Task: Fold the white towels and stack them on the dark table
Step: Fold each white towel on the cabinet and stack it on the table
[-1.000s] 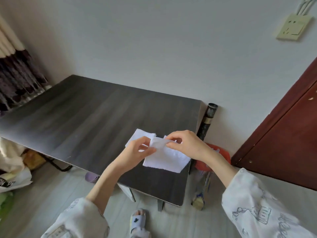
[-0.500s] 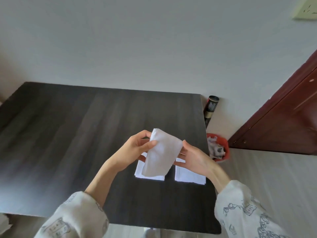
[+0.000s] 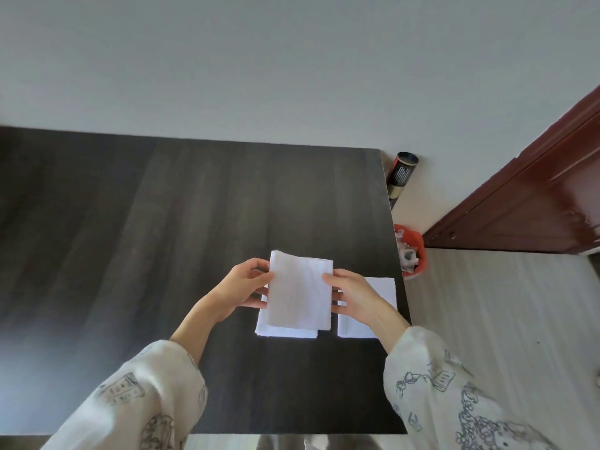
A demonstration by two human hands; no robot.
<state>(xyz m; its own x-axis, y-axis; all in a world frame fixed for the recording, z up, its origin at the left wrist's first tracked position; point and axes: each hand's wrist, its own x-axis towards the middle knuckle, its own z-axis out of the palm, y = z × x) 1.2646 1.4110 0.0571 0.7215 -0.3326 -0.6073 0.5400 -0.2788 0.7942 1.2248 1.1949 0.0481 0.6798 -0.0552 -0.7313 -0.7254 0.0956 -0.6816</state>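
The held towel (image 3: pixel 300 292) covers most of the folded towel (image 3: pixel 285 332) beneath; the right hand (image 3: pixel 355 295) hides part of the towel (image 3: pixel 383 287) at the table's (image 3: pixel 162 222) right edge.

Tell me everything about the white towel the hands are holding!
The held towel is a small white rectangle, folded flat, with a soft, slightly fuzzy cloth look. It stands taller than wide and is lifted above the dark table, tilted toward the camera. The left hand pinches its left edge and the right hand its right edge. It hangs over a folded towel lying on the table, hiding most of it. Another folded towel lies to the right.
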